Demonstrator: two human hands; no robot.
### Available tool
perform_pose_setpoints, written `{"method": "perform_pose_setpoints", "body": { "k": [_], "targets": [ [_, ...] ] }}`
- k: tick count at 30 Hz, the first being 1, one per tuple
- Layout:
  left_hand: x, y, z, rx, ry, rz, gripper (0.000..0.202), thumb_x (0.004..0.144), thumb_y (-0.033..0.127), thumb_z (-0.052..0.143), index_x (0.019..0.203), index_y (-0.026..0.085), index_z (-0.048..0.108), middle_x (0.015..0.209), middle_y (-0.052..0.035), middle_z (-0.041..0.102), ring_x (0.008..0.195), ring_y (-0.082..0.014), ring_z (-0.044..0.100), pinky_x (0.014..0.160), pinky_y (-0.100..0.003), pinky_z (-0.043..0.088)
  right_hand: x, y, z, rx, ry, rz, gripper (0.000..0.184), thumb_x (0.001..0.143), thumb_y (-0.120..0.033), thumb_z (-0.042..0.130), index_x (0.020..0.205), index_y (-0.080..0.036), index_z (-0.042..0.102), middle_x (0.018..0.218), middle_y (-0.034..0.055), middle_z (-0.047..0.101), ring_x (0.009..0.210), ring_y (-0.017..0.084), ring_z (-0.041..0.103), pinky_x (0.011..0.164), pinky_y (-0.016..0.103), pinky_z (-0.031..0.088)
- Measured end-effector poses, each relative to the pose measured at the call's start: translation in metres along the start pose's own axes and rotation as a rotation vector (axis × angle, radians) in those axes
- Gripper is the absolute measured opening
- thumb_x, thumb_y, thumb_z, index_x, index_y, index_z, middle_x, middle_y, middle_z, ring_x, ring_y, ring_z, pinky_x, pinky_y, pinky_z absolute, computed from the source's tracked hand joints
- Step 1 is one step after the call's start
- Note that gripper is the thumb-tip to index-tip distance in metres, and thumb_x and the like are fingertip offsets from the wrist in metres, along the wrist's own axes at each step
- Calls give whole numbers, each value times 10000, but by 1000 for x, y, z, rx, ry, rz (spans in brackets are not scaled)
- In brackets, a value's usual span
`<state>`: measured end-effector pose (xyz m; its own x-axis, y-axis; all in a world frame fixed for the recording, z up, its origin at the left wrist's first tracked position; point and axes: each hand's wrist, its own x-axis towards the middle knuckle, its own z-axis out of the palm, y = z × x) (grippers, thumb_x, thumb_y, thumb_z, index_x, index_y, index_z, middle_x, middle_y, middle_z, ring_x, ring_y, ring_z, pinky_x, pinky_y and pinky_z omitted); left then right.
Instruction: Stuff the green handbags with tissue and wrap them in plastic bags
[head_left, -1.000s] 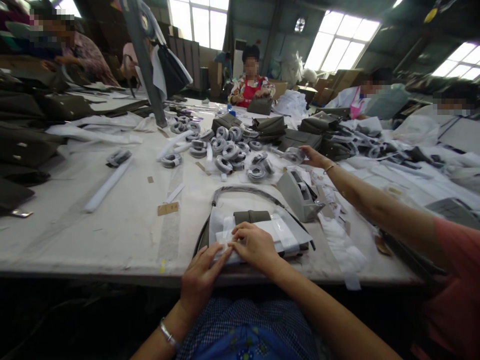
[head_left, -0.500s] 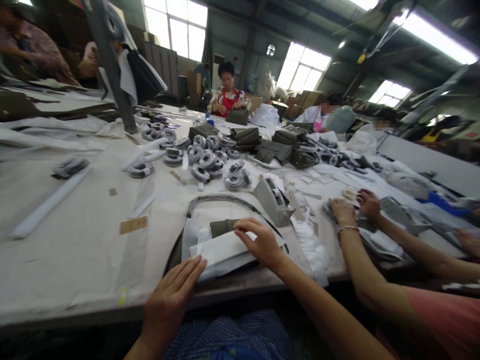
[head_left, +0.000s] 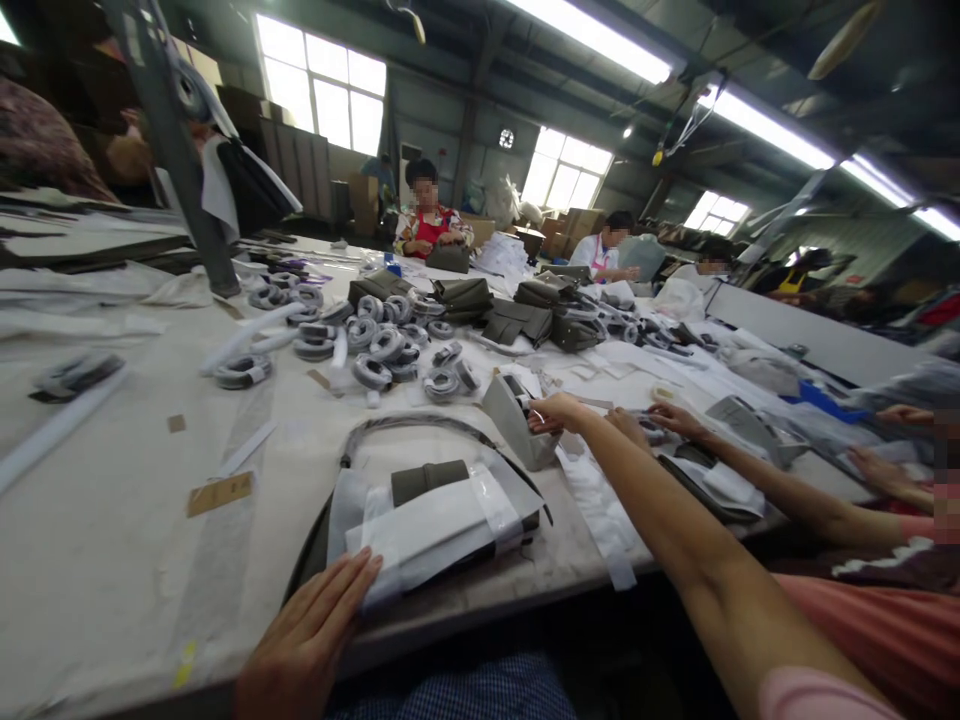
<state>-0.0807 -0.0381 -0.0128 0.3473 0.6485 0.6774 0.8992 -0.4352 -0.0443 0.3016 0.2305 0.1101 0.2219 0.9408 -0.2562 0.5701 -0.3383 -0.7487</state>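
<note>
An olive bag (head_left: pixel 429 480), partly wrapped in white paper (head_left: pixel 435 525) with a clear tape band across it, lies at the table's near edge. Its dark strap (head_left: pixel 420 424) arcs behind it. My left hand (head_left: pixel 311 630) lies flat and open, fingertips on the paper's near left corner. My right hand (head_left: pixel 556 411) is stretched out to the grey tape dispenser (head_left: pixel 506 420) right of the bag, fingers pinched at its tape end.
A co-worker's two hands (head_left: pixel 652 424) work just right of the dispenser. Several rolled grey straps (head_left: pixel 375 345) and a pile of olive bags (head_left: pixel 517 320) fill the table's middle. A cardboard tag (head_left: pixel 220 493) lies left of the bag. Other people sit at the far side.
My right hand left the wrapped bag and moved right to the tape dispenser. My left hand slid back to the paper's near corner. The view swung upward and left.
</note>
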Motion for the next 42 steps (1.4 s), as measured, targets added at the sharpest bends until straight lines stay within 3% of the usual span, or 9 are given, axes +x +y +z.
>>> {"method": "perform_pose_setpoints", "body": {
  "k": [3,8,14,18,23,27,34,38,42],
  "targets": [
    [-3,-1,2,10,-7,0,505,975,223,407,1478,261,420,1343,11,633,1153,-210,646,928,-329,570,2,-7,-3,92,-117,105,218,955,-287,614,857,-96,650,699,6,681,571,104,661,578,240,586],
    [-4,-2,3,19,-7,19,494,981,236,413,1475,244,424,1375,20,607,1167,-220,637,914,-355,573,-22,-3,-27,243,-144,82,273,942,-329,627,805,-93,649,707,97,708,592,123,683,594,207,598],
    [-3,-2,2,3,-3,24,494,978,228,415,1472,234,429,1374,29,607,1164,-220,635,929,-360,550,-80,51,-52,310,-55,-1,343,856,-443,708,844,-100,708,865,162,751,646,162,709,561,213,595],
    [-3,-1,2,-19,-3,4,495,982,247,407,1477,244,424,1364,31,616,1163,-217,632,951,-351,530,-103,97,-36,266,70,-67,336,796,-443,748,818,-109,735,849,144,754,608,152,692,526,218,585],
    [-5,-1,3,-32,9,0,500,984,232,411,1484,257,410,1374,38,608,1169,-203,623,990,-327,488,-92,130,-10,75,195,-218,333,860,-428,610,868,-116,726,827,121,754,605,158,691,532,238,577],
    [-7,-1,5,-33,-16,-5,486,993,239,408,1479,252,416,1399,34,587,1197,-204,603,1046,-337,441,-75,127,-14,-27,252,-291,281,853,-389,587,791,-146,715,760,90,744,603,180,685,539,266,561],
    [-3,1,2,-45,18,-7,473,1003,253,401,1476,247,422,1378,23,607,1177,-207,614,1025,-339,449,-89,113,-51,-270,346,-519,120,835,-296,629,821,-253,741,947,61,751,954,240,687,835,327,535],
    [-2,1,1,-71,6,-24,465,1001,243,410,1465,244,438,1393,11,594,1186,-216,609,1037,-355,448,-121,105,-57,-700,343,-846,179,910,-281,570,937,-251,744,915,64,751,869,195,694,797,261,517],
    [1,6,-3,-122,-18,-71,453,988,206,448,1438,252,475,1375,-5,610,1197,-221,605,1031,-369,470,-158,68,-38,-836,149,-1204,194,953,-254,539,1012,-237,723,885,56,747,785,152,680,746,230,496]
  ]
}}
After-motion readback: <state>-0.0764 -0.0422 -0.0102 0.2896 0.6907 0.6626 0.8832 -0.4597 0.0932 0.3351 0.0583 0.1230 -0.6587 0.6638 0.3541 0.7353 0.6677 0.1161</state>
